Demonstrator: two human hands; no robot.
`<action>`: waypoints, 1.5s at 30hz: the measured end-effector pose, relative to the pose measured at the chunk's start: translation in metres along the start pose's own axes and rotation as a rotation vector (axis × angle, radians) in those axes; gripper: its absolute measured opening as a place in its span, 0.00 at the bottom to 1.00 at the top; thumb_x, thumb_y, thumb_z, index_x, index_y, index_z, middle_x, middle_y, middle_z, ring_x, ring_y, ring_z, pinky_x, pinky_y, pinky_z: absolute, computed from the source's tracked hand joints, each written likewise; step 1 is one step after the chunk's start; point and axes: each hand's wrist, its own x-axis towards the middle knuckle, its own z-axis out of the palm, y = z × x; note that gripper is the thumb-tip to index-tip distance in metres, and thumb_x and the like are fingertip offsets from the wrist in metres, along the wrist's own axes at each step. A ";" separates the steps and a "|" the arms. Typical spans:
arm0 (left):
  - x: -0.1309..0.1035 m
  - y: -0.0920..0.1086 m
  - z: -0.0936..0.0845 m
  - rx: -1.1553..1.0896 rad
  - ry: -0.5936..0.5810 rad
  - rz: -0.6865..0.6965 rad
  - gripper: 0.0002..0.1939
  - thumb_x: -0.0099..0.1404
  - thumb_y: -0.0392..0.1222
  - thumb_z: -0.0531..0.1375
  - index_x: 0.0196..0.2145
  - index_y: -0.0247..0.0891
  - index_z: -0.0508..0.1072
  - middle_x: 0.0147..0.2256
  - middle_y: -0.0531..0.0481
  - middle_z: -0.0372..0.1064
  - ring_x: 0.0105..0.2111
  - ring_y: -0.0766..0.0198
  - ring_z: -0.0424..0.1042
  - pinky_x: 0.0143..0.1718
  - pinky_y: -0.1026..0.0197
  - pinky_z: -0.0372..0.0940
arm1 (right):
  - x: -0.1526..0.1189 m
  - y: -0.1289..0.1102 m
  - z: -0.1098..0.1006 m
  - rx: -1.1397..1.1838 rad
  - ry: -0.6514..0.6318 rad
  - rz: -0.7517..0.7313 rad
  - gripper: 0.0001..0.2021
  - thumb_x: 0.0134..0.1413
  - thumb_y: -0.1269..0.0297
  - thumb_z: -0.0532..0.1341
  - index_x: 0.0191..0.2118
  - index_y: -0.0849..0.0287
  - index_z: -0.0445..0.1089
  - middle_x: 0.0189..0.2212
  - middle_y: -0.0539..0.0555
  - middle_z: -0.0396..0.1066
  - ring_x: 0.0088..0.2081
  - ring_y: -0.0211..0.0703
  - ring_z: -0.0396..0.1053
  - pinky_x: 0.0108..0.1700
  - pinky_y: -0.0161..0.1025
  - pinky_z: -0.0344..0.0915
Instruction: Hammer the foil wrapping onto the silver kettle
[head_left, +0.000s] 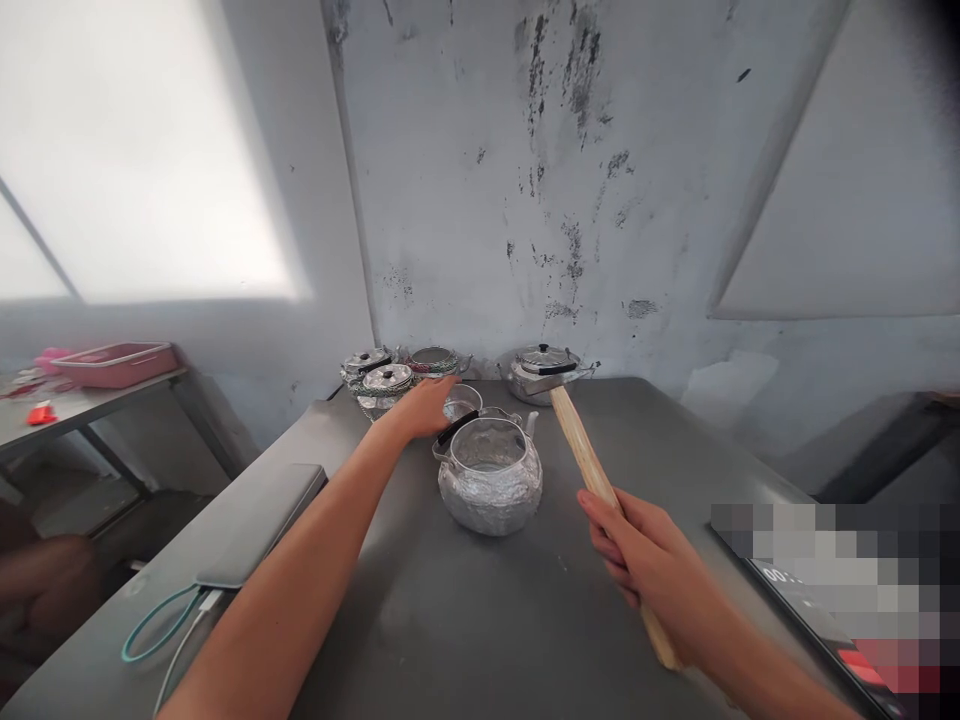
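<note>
My right hand (637,550) is wrapped round the wooden handle of a hammer (586,455), its metal head up and away from me. My left hand (429,408) reaches past an open silver kettle (491,495), fingers stretched forward and thumb apart. It is at the left edge of a round metal vessel (466,402) behind that kettle; whether it touches the rim is hard to tell. The front kettle has a dented surface, no lid, and a black-gripped handle (457,428) folded to the left.
Lidded kettles (386,382) stand at the back left, and another lidded kettle (545,360) is against the wall. A power bank (259,525) with cables lies on the left. A phone (810,610) is at the right edge. A pink basket (112,365) sits on a side table.
</note>
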 end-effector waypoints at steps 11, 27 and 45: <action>0.007 0.009 0.020 -0.131 0.075 -0.061 0.23 0.65 0.44 0.58 0.58 0.44 0.66 0.67 0.46 0.50 0.65 0.52 0.53 0.64 0.51 0.51 | -0.002 -0.003 0.000 0.001 0.011 0.002 0.23 0.58 0.41 0.53 0.25 0.53 0.47 0.20 0.42 0.44 0.20 0.31 0.44 0.20 0.32 0.49; -0.006 0.046 -0.034 -0.335 -0.570 -0.154 0.15 0.54 0.47 0.57 0.38 0.40 0.75 0.38 0.46 0.74 0.38 0.52 0.74 0.35 0.56 0.70 | -0.001 -0.003 -0.011 -0.270 0.195 -0.209 0.22 0.61 0.45 0.53 0.24 0.54 0.49 0.20 0.45 0.45 0.22 0.35 0.46 0.24 0.36 0.45; -0.012 0.043 -0.052 -0.079 -0.319 -0.024 0.21 0.61 0.46 0.54 0.51 0.47 0.74 0.32 0.51 0.75 0.29 0.57 0.71 0.26 0.60 0.57 | -0.001 0.001 -0.012 -0.355 0.205 -0.236 0.22 0.60 0.44 0.54 0.24 0.54 0.54 0.19 0.45 0.48 0.21 0.35 0.49 0.23 0.35 0.47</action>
